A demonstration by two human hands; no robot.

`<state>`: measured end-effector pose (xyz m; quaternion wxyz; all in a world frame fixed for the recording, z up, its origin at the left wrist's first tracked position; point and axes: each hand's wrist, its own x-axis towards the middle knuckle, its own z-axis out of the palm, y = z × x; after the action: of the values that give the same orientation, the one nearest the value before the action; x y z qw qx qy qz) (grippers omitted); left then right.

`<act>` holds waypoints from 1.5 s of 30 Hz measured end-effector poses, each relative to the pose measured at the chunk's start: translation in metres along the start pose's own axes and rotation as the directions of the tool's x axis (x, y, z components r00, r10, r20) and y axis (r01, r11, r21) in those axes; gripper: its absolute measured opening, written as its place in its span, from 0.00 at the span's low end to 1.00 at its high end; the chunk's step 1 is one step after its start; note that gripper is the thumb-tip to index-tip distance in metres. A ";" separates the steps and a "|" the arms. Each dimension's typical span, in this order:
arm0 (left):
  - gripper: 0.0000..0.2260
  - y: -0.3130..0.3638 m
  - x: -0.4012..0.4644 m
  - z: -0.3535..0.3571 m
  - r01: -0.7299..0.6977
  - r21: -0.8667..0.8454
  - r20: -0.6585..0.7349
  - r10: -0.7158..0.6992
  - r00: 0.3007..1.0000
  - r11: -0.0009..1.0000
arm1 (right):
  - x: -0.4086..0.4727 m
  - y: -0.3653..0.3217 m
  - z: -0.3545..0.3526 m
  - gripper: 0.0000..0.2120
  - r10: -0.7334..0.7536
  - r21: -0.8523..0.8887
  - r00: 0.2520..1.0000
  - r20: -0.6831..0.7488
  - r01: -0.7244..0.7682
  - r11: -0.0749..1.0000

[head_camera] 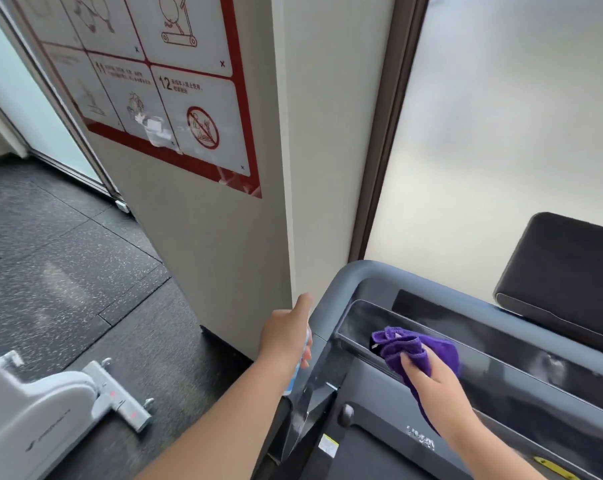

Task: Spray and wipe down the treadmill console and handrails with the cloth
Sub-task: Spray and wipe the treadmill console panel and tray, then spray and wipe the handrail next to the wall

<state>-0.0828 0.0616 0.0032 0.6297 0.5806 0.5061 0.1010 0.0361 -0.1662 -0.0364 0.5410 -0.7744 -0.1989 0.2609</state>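
- Right hand point(431, 375) has its fingers curled around the bunched purple cloth point(411, 348), pressing it into the tray at the left end of the treadmill console point(379, 296).
- Left hand point(286, 334) grips a spray bottle point(298, 372) just off the console's left corner, beside the pillar point(224, 237).

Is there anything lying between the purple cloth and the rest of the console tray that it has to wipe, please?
Nothing visible does. The right hand presses the purple cloth into the left end of the console tray, and the trough running to the right shows no loose objects. The left hand holds the spray bottle off to the side.
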 end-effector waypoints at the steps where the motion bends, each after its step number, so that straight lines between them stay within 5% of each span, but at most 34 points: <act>1: 0.24 -0.001 -0.002 -0.002 0.006 0.021 -0.021 -0.005 1.000 1.000 | 0.000 0.001 0.001 0.14 -0.010 0.003 1.000 -0.004 0.010 1.000; 8: 0.36 -0.010 -0.017 -0.007 0.070 0.000 -0.064 -0.070 0.995 0.998 | 0.028 -0.011 -0.008 0.12 0.052 0.250 0.996 -0.078 -0.031 0.968; 12: 0.40 -0.014 -0.025 -0.002 0.099 -0.056 -0.160 -0.106 0.981 0.994 | 0.077 -0.056 -0.024 0.12 0.121 0.217 0.974 -0.194 -0.077 0.973; 17: 0.41 -0.025 -0.034 0.008 0.118 -0.125 -0.276 -0.149 0.950 0.985 | 0.145 -0.098 -0.020 0.09 -0.067 0.080 0.958 -0.279 0.093 0.992; 22: 0.40 -0.032 -0.041 0.013 0.112 -0.104 -0.342 -0.141 0.929 0.988 | 0.177 -0.088 0.018 0.11 -0.195 -0.251 0.981 -0.012 0.186 0.950; 26: 0.40 -0.035 -0.047 0.012 0.096 -0.088 -0.341 -0.120 0.932 0.992 | 0.182 -0.059 0.041 0.17 -0.330 -0.596 0.899 0.288 0.438 0.673; 36: 0.39 -0.046 -0.064 0.010 0.047 -0.128 -0.222 -0.075 0.972 0.991 | 0.140 -0.043 0.080 0.18 -0.320 -0.476 0.825 0.466 0.538 0.695; 45: 0.37 -0.070 -0.103 -0.050 0.008 -0.201 -0.148 -0.038 0.988 0.980 | 0.056 -0.039 0.141 0.15 -0.381 -0.551 0.803 0.458 0.592 0.588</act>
<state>-0.2010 -0.0019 0.0080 0.6460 0.4991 0.5463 0.1876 -0.0084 -0.0164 -0.0498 0.2398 -0.7817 -0.5626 0.1219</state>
